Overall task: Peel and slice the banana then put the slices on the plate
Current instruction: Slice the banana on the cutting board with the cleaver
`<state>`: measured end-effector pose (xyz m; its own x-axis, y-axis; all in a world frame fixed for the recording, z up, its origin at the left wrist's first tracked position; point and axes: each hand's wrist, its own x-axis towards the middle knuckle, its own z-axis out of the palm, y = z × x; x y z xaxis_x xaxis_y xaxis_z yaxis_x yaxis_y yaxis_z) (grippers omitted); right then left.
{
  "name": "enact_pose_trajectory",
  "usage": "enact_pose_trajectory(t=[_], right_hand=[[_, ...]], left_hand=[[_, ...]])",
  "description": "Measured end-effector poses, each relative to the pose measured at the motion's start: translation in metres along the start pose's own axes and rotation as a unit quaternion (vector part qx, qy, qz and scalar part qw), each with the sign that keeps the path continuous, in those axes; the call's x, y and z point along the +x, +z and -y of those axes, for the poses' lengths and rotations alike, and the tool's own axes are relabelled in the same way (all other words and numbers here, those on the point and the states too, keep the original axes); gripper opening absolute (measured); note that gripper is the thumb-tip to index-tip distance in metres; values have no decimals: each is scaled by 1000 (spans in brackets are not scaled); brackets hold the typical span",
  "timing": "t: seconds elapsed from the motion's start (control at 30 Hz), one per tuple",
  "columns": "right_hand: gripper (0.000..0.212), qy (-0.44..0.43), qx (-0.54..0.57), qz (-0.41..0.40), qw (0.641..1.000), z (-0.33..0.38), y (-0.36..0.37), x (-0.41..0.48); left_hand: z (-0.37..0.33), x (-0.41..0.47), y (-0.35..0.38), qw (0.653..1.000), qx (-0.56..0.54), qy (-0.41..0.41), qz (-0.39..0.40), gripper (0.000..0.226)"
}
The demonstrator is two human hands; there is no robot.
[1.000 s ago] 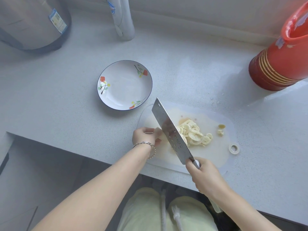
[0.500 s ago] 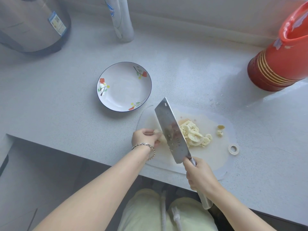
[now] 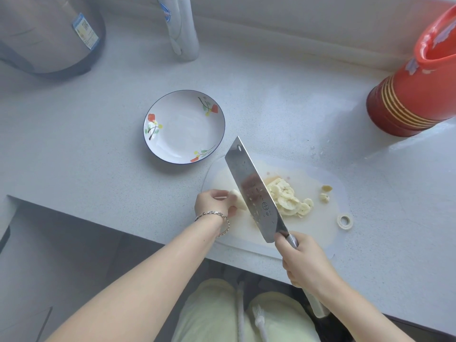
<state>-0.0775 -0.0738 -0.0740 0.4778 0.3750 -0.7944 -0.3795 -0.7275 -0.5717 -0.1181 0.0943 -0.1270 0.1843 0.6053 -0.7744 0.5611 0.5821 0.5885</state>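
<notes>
A person's left hand (image 3: 214, 203) holds a short stub of peeled banana (image 3: 238, 199) on a white cutting board (image 3: 318, 235), the fingers curled round the fruit's left end. The right hand (image 3: 303, 262) grips the handle of a broad steel cleaver (image 3: 251, 191), fingers wrapped tight about it. The blade slants up and away from that hand and stands just beside the stub's cut end, between the stub and a heap of banana slices (image 3: 286, 198) piled on the middle of the board. Whether the edge meets the board cannot be told.

Two small banana pieces (image 3: 325, 192) lie apart from the heap, toward the board's right side, and a small white ring (image 3: 344, 221) sits near them. A flower-painted plate (image 3: 183, 134) rests on the grey bench (image 3: 86, 156) just beyond the board's left corner, no slices in it.

A silver bracelet (image 3: 214, 215) circles the left wrist. At the back of the bench stand a metal pot (image 3: 44, 33), a white bottle (image 3: 182, 28) and, far right, a stack of red tubs (image 3: 414, 95).
</notes>
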Motion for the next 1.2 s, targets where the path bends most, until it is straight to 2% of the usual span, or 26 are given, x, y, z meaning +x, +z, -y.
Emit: enact_pose_trajectory(t=[0.1,0.23,0.6,0.67,0.8,0.87,1.2], right_hand=[[38,-3,-27,-14,1000,-2,4,3],[31,-6,-49,-30,998,-4,8,3],[34,-17,-88,-37,995,-8,25,16],[33,-11,-68,-29,997,-11,25,18],[38,38,47,9,998,-8,16,19],[39,42,61,11,997,-7,10,16],[40,-19,-17,-22,999,-4,5,3]], left_hand=[[2,2,1,1000,12,1,-6,16],[4,3,1,1000,12,7,-4,19],[5,2,1,999,38,19,-3,11],[4,2,1,999,36,19,-1,11],[4,4,1,1000,21,11,10,21],[5,5,0,1000,20,9,14,20],[5,3,1,1000,0,5,0,16]])
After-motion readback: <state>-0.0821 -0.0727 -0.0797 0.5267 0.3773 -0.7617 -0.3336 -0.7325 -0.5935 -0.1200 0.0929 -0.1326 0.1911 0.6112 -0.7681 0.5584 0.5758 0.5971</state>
